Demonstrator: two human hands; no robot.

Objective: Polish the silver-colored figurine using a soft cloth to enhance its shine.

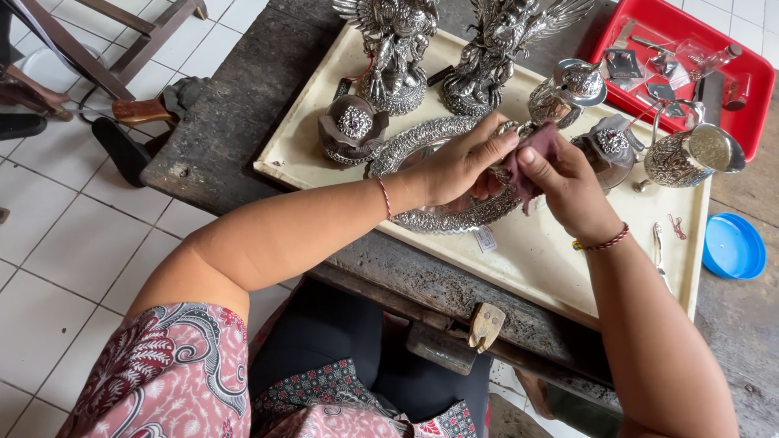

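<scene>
Embossed shiny metal dish (454,212), matt cloth (531,158)

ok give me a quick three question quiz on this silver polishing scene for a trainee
1. True or false: the right hand presses a dark red cloth against the oval silver tray.
2. What does the left hand grip? A) the blue lid B) the oval silver tray's rim C) a winged statue
3. What colour is the bin of small tools at the far right?

Key: 1 true; 2 B; 3 red.
</scene>
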